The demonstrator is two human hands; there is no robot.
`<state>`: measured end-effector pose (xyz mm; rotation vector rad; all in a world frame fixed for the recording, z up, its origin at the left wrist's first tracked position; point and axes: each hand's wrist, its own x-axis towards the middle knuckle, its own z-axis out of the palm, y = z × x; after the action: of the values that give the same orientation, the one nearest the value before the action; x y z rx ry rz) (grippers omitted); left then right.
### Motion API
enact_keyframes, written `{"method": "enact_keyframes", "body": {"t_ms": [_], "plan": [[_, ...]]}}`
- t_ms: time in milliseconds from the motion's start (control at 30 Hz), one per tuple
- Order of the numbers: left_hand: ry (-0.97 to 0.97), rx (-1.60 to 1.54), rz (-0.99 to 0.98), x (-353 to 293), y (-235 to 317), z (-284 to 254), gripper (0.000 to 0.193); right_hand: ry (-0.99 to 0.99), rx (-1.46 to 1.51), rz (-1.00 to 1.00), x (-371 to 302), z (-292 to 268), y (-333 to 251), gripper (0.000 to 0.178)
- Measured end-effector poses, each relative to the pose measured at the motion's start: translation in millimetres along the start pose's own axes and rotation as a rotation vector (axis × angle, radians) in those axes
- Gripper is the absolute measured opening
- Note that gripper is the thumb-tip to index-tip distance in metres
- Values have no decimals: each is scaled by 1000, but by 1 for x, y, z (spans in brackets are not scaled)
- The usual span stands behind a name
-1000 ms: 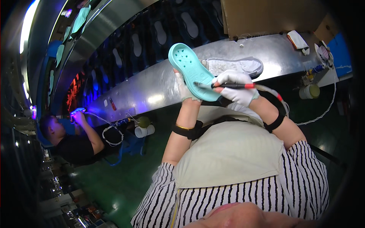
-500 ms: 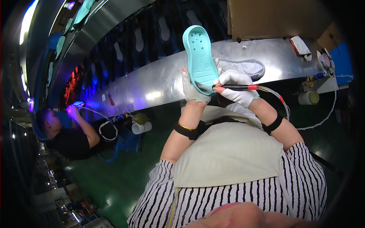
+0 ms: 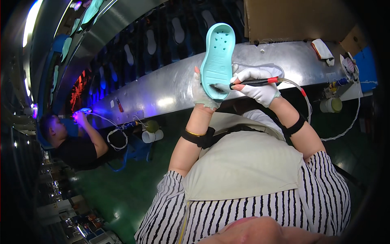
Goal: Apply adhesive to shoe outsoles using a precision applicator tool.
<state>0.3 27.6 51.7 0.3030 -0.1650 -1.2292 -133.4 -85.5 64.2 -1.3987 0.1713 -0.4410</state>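
Observation:
A mint-green shoe sole with raised sides and several small holes near its toe stands tilted, toe away from me, over the metal ledge. My left hand, in a white glove with bare fingertips, grips it at the heel end from the left and below. In my gloved right hand is a black-handled brush with red bands and a tube running from its rear. The brush's bristles lie on the inner heel surface of the sole. Behind my right hand, a grey sole rests on the ledge, partly hidden.
The metal ledge curves along a conveyor carrying several soles. A cardboard box is at the back right, near a white cloth glove. A co-worker sits at the left. A pale tube hangs at the right.
The sole has turned slightly, its toe now farther right. The brush has moved from the heel's rim onto the inner heel surface, and my right hand has shifted slightly right.

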Motion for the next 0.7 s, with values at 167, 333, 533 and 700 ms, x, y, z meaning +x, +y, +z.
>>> {"method": "enact_keyframes", "body": {"t_ms": [167,333,533,700], "plan": [[-107,-30,-109,8,12,-8,70,-76,-31,-39,-11,5,6,10],[-44,-9,-157,10,19,-4,70,-38,238,197,-18,1,0,13],[74,201,-250,13,25,-4,60,-128,-117,-136,11,-8,-8,22],[211,399,-434,12,37,-8,57,-412,-311,142,22,-16,-20,20]]}}
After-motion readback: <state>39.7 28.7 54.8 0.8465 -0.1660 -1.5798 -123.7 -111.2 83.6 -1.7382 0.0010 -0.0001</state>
